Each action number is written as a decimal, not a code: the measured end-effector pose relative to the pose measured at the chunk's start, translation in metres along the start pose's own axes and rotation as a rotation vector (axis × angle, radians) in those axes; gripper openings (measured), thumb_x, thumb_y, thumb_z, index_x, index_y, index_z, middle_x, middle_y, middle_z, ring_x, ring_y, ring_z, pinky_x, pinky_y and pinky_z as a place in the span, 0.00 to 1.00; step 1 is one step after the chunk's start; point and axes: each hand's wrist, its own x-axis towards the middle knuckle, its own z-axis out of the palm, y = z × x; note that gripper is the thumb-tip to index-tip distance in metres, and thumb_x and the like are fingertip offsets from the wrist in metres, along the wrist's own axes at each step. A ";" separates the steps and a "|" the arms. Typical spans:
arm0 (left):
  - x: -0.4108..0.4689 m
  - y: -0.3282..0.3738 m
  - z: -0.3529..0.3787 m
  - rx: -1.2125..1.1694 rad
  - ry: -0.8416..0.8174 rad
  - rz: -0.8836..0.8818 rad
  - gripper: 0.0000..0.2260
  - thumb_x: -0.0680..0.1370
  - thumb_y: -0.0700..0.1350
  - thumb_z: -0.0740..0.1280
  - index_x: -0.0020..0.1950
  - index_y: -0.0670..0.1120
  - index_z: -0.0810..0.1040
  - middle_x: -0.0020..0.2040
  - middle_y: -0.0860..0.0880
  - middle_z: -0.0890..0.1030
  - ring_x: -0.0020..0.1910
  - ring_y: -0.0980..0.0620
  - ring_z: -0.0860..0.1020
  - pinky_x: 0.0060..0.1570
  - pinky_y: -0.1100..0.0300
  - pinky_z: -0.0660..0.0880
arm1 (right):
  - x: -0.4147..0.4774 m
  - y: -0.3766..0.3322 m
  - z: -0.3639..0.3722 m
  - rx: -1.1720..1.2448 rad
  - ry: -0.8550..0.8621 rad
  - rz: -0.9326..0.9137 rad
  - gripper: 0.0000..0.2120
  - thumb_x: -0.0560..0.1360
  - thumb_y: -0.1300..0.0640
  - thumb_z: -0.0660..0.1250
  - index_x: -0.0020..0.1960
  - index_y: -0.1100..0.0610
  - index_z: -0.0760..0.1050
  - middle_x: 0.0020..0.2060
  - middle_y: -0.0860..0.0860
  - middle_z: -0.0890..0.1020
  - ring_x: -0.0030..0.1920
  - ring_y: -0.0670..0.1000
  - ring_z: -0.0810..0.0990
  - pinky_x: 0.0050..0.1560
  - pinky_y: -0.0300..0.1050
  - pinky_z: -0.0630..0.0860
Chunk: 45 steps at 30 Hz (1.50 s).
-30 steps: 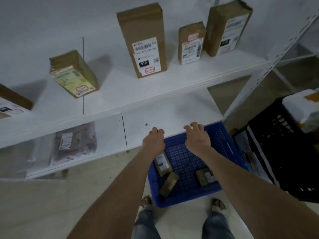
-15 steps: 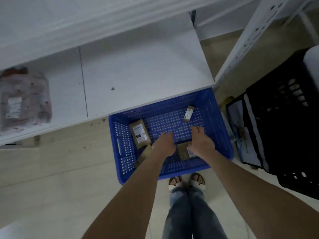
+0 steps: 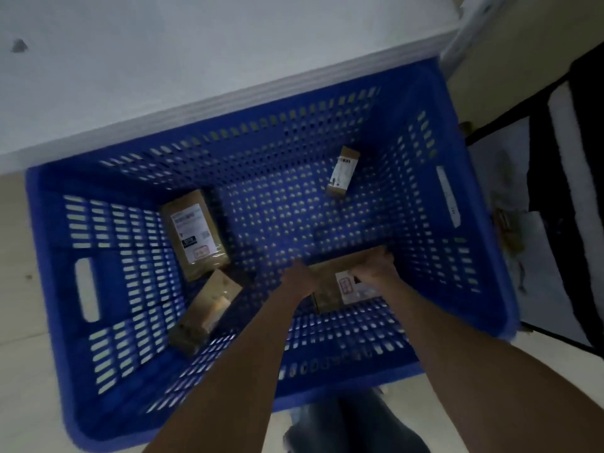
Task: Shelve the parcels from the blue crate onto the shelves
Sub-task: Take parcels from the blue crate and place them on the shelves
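The blue crate (image 3: 98,371) fills the view from above, standing on the floor below a white shelf (image 3: 196,53). Both my hands reach to its bottom and close on a brown parcel (image 3: 330,295) with a white label. My left hand (image 3: 299,279) holds its left end, my right hand (image 3: 376,268) grips its far right edge. Three more brown parcels lie in the crate: a labelled one (image 3: 194,235) at the left, an unlabelled one (image 3: 206,310) in front of it, and a small one (image 3: 342,171) at the far right.
A black crate (image 3: 585,158) and a flat white sheet (image 3: 510,191) stand to the right of the blue crate. A white shelf upright (image 3: 470,27) rises at the top right. My legs (image 3: 356,426) show below the crate on the pale floor.
The view dropped from the upper shelves down into the crate. Both hands went down from the shelf edge to the crate bottom and closed on the parcel near the front.
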 end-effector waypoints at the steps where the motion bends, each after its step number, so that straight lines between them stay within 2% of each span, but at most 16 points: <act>1: 0.014 -0.001 0.006 -0.009 -0.015 -0.023 0.09 0.82 0.42 0.60 0.57 0.39 0.73 0.37 0.42 0.72 0.31 0.49 0.71 0.29 0.57 0.68 | 0.018 0.003 0.001 0.030 0.026 0.019 0.43 0.76 0.51 0.68 0.78 0.61 0.44 0.75 0.60 0.54 0.72 0.59 0.61 0.67 0.49 0.66; 3: 0.038 -0.003 0.018 -0.064 -0.002 -0.042 0.09 0.82 0.42 0.58 0.42 0.47 0.67 0.34 0.48 0.64 0.29 0.54 0.62 0.30 0.59 0.61 | 0.050 0.009 0.004 0.111 0.074 0.049 0.51 0.70 0.48 0.73 0.78 0.60 0.41 0.76 0.60 0.52 0.73 0.60 0.58 0.69 0.53 0.66; 6: 0.062 -0.007 0.029 -0.153 -0.024 -0.062 0.13 0.82 0.41 0.58 0.39 0.51 0.61 0.33 0.51 0.58 0.30 0.56 0.59 0.31 0.63 0.61 | 0.075 0.010 0.015 0.198 0.033 0.068 0.66 0.59 0.36 0.76 0.78 0.58 0.35 0.77 0.58 0.47 0.75 0.61 0.53 0.72 0.59 0.61; 8: 0.074 -0.012 0.029 -0.223 -0.025 -0.075 0.16 0.82 0.41 0.58 0.36 0.51 0.60 0.33 0.52 0.58 0.30 0.57 0.59 0.32 0.62 0.63 | 0.081 0.006 0.023 0.209 0.020 0.049 0.70 0.50 0.27 0.69 0.78 0.57 0.37 0.77 0.56 0.47 0.75 0.61 0.52 0.73 0.60 0.58; 9: 0.076 -0.013 0.025 -0.283 -0.002 -0.082 0.15 0.82 0.41 0.59 0.37 0.50 0.62 0.34 0.51 0.60 0.31 0.57 0.61 0.35 0.59 0.67 | 0.085 0.004 0.026 0.191 0.025 0.028 0.66 0.55 0.28 0.68 0.78 0.57 0.39 0.77 0.55 0.47 0.75 0.61 0.51 0.73 0.59 0.58; 11: 0.085 -0.019 0.011 -0.436 0.065 -0.087 0.13 0.80 0.39 0.60 0.36 0.46 0.67 0.35 0.49 0.66 0.32 0.55 0.66 0.40 0.55 0.71 | 0.088 -0.006 0.030 0.150 0.056 -0.004 0.50 0.70 0.39 0.70 0.78 0.59 0.45 0.76 0.57 0.53 0.73 0.61 0.58 0.68 0.54 0.63; 14: 0.074 -0.025 -0.030 -0.520 0.213 -0.044 0.05 0.77 0.46 0.66 0.45 0.44 0.76 0.44 0.46 0.77 0.42 0.48 0.77 0.46 0.56 0.76 | 0.076 -0.032 0.033 0.181 0.068 -0.038 0.41 0.69 0.47 0.72 0.74 0.59 0.57 0.71 0.58 0.64 0.67 0.59 0.69 0.64 0.50 0.71; 17: 0.080 -0.053 -0.062 -0.578 0.382 -0.028 0.39 0.56 0.62 0.73 0.63 0.45 0.75 0.58 0.45 0.79 0.53 0.46 0.79 0.55 0.49 0.78 | 0.050 -0.052 0.036 0.297 0.049 -0.121 0.38 0.63 0.47 0.74 0.68 0.57 0.65 0.64 0.56 0.71 0.60 0.58 0.76 0.59 0.55 0.76; 19: 0.053 -0.060 -0.085 -0.589 0.438 -0.019 0.46 0.51 0.59 0.74 0.68 0.47 0.70 0.60 0.45 0.78 0.57 0.44 0.78 0.57 0.47 0.76 | 0.032 -0.059 0.035 0.366 0.035 -0.139 0.39 0.59 0.44 0.72 0.66 0.57 0.67 0.61 0.57 0.75 0.54 0.58 0.80 0.52 0.55 0.80; 23: -0.086 -0.028 -0.137 -0.661 0.567 0.006 0.30 0.69 0.45 0.70 0.71 0.49 0.69 0.62 0.48 0.76 0.59 0.46 0.76 0.57 0.53 0.75 | -0.070 -0.091 0.001 0.476 0.043 -0.196 0.32 0.69 0.48 0.73 0.67 0.58 0.67 0.54 0.57 0.78 0.44 0.54 0.81 0.46 0.51 0.81; 27: -0.184 -0.019 -0.177 -0.685 0.652 0.059 0.24 0.73 0.41 0.65 0.70 0.49 0.71 0.64 0.49 0.76 0.60 0.47 0.76 0.54 0.57 0.75 | -0.166 -0.112 -0.035 0.658 0.018 -0.194 0.15 0.73 0.50 0.72 0.49 0.59 0.72 0.43 0.58 0.82 0.35 0.52 0.80 0.36 0.45 0.77; 31: -0.283 -0.009 -0.216 -0.658 0.694 0.115 0.24 0.76 0.41 0.64 0.72 0.50 0.68 0.65 0.48 0.75 0.61 0.46 0.74 0.58 0.53 0.74 | -0.261 -0.133 -0.067 0.757 -0.040 -0.214 0.22 0.70 0.46 0.74 0.53 0.62 0.75 0.46 0.57 0.82 0.39 0.54 0.80 0.33 0.43 0.73; 36: -0.397 0.006 -0.249 -0.682 0.691 0.223 0.24 0.77 0.38 0.59 0.73 0.52 0.65 0.61 0.48 0.76 0.54 0.46 0.75 0.53 0.55 0.75 | -0.365 -0.151 -0.103 0.872 -0.102 -0.272 0.32 0.67 0.45 0.77 0.61 0.64 0.73 0.49 0.60 0.83 0.38 0.55 0.82 0.30 0.41 0.73; 40: -0.474 0.004 -0.265 -0.682 0.733 0.265 0.22 0.78 0.40 0.59 0.72 0.51 0.66 0.64 0.46 0.75 0.60 0.45 0.74 0.58 0.55 0.72 | -0.435 -0.164 -0.131 0.965 -0.073 -0.323 0.30 0.72 0.46 0.73 0.64 0.64 0.71 0.36 0.55 0.84 0.31 0.52 0.82 0.27 0.39 0.74; 43: -0.522 -0.003 -0.265 -0.675 0.764 0.281 0.20 0.78 0.43 0.61 0.71 0.49 0.69 0.65 0.46 0.75 0.60 0.46 0.74 0.61 0.53 0.72 | -0.488 -0.165 -0.150 0.985 -0.025 -0.376 0.28 0.75 0.42 0.68 0.64 0.61 0.67 0.36 0.52 0.80 0.33 0.49 0.79 0.27 0.41 0.71; 45: -0.550 -0.008 -0.265 -0.719 0.780 0.282 0.19 0.78 0.45 0.63 0.69 0.46 0.70 0.63 0.46 0.75 0.55 0.49 0.73 0.57 0.54 0.72 | -0.519 -0.164 -0.161 0.986 0.005 -0.418 0.28 0.76 0.40 0.65 0.64 0.59 0.66 0.36 0.51 0.79 0.34 0.49 0.78 0.29 0.42 0.70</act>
